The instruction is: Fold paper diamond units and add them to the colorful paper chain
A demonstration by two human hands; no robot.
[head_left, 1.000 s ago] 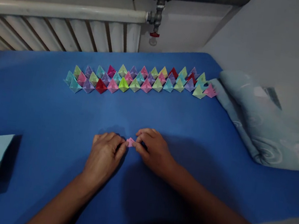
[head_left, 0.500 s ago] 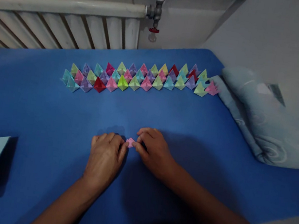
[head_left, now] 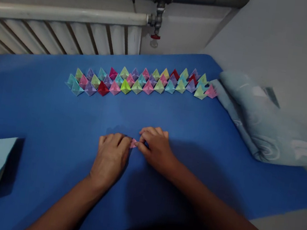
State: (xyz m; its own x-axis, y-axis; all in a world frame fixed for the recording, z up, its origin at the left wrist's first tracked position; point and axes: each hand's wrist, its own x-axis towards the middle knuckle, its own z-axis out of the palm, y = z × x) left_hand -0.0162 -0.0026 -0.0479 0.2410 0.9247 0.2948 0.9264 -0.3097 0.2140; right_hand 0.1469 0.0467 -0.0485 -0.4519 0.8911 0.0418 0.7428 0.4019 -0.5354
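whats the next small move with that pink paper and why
Probably a light crease along the right edge of the small pink folded paper with the right hand: its fingers are at that edge, while the left hand holds the opposite side, which should steady it.

Head view faces forward and down (fairly near) over blue surface (head_left: 57, 117)

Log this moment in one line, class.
left hand: holding pink paper | right hand: holding same paper | folded papers: in rows beyond
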